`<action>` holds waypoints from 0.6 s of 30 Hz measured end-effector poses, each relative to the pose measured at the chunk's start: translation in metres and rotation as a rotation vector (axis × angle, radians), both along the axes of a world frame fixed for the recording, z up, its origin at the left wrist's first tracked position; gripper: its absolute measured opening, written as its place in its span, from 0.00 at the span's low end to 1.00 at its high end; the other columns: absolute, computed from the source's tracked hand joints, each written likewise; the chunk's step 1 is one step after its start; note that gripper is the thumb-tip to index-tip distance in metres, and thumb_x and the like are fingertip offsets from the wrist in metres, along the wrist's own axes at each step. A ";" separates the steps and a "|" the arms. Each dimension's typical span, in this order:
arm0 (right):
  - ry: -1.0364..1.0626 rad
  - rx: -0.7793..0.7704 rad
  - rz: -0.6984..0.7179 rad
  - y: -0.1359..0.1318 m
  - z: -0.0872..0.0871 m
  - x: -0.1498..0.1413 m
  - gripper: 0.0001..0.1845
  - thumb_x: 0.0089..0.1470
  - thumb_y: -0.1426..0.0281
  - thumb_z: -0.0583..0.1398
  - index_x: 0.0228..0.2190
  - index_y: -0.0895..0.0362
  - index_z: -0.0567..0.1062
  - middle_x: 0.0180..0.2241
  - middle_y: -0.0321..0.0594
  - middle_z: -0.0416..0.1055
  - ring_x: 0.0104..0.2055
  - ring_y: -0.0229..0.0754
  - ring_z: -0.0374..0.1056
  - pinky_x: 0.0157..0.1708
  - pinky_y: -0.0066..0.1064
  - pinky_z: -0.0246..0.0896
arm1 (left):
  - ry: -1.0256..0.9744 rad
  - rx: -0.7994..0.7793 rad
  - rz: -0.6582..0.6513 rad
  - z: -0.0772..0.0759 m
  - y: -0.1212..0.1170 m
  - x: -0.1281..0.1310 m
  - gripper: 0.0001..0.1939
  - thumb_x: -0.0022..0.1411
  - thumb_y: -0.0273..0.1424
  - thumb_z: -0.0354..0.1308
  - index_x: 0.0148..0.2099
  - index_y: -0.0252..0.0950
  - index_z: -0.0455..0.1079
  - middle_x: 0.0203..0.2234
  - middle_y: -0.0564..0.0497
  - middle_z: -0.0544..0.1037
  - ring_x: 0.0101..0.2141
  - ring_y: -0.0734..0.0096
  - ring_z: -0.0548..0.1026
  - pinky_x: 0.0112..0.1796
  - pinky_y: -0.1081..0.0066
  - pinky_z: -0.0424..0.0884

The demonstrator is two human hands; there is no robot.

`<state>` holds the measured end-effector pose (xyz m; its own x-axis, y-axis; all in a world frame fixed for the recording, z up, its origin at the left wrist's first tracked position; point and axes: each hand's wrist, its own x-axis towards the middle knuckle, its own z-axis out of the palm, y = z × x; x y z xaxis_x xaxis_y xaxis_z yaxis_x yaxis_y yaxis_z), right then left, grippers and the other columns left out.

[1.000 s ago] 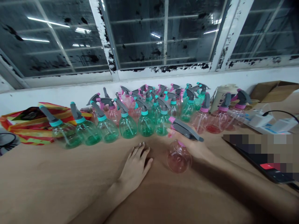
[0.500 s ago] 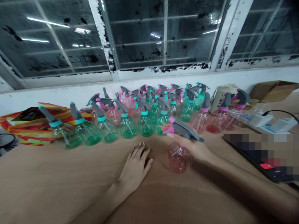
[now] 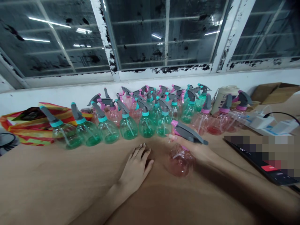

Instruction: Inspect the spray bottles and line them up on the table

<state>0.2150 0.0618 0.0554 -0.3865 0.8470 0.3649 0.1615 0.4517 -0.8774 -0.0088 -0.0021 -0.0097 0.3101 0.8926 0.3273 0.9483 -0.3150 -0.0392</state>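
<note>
My right hand [image 3: 191,146] is closed round the neck of a pink spray bottle [image 3: 180,162], below its grey and pink trigger head. The bottle tilts, and its clear pink body is close over the table; whether it touches the wood I cannot tell. My left hand [image 3: 137,167] lies flat on the table [image 3: 70,181], palm down with the fingers spread, to the left of that bottle. Just beyond both hands stands a row of green spray bottles [image 3: 128,127] with turquoise collars and some green liquid inside.
More pink and green spray bottles crowd behind the row, against the wall. On the right are pink spray bottles [image 3: 215,123], a power strip [image 3: 264,123], a phone-like black device [image 3: 257,162] and a cardboard box [image 3: 274,93]. A colourful bag [image 3: 30,131] lies at the left.
The pink spray bottle in my right hand has tilted further, its trigger head shifting slightly right and down. My left hand has stayed in place.
</note>
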 end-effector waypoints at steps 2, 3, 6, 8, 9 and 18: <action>0.023 -0.026 -0.003 -0.001 0.000 0.001 0.08 0.50 0.60 0.61 0.28 0.51 0.75 0.27 0.35 0.73 0.33 0.44 0.71 0.33 0.35 0.66 | -0.006 -0.010 0.000 0.001 0.000 0.000 0.19 0.68 0.35 0.44 0.56 0.33 0.63 0.56 0.41 0.65 0.57 0.56 0.61 0.55 0.53 0.59; 0.034 -0.032 0.004 -0.001 0.001 0.001 0.08 0.50 0.60 0.61 0.28 0.51 0.74 0.26 0.35 0.73 0.33 0.44 0.71 0.33 0.35 0.66 | -0.005 -0.018 0.003 0.001 -0.001 0.001 0.19 0.68 0.35 0.45 0.56 0.32 0.63 0.56 0.40 0.65 0.57 0.56 0.61 0.55 0.53 0.58; 0.072 -0.034 0.059 -0.002 0.004 0.000 0.07 0.51 0.61 0.60 0.31 0.50 0.75 0.25 0.34 0.72 0.34 0.44 0.71 0.37 0.37 0.66 | -0.005 -0.031 0.016 0.002 -0.001 0.002 0.19 0.68 0.35 0.46 0.56 0.32 0.63 0.56 0.40 0.66 0.57 0.55 0.62 0.55 0.53 0.59; 0.092 -0.014 0.093 -0.002 0.007 -0.001 0.07 0.52 0.61 0.60 0.32 0.49 0.75 0.28 0.34 0.74 0.37 0.45 0.71 0.43 0.40 0.65 | -0.009 -0.032 0.016 0.002 -0.001 0.002 0.18 0.68 0.35 0.46 0.56 0.32 0.64 0.56 0.40 0.66 0.57 0.55 0.62 0.55 0.53 0.59; 0.104 0.000 0.104 -0.002 0.008 -0.001 0.06 0.52 0.62 0.60 0.33 0.48 0.75 0.31 0.35 0.74 0.40 0.45 0.71 0.45 0.41 0.64 | -0.010 -0.032 0.015 0.002 -0.001 0.002 0.18 0.68 0.35 0.45 0.56 0.32 0.64 0.56 0.40 0.66 0.57 0.55 0.62 0.55 0.53 0.59; 0.204 -0.065 0.179 -0.004 0.010 -0.005 0.09 0.49 0.65 0.63 0.36 0.48 0.75 0.41 0.36 0.75 0.47 0.45 0.70 0.51 0.42 0.62 | 0.022 -0.061 0.030 0.006 -0.001 0.004 0.19 0.68 0.34 0.46 0.56 0.31 0.63 0.56 0.40 0.65 0.57 0.54 0.61 0.55 0.54 0.58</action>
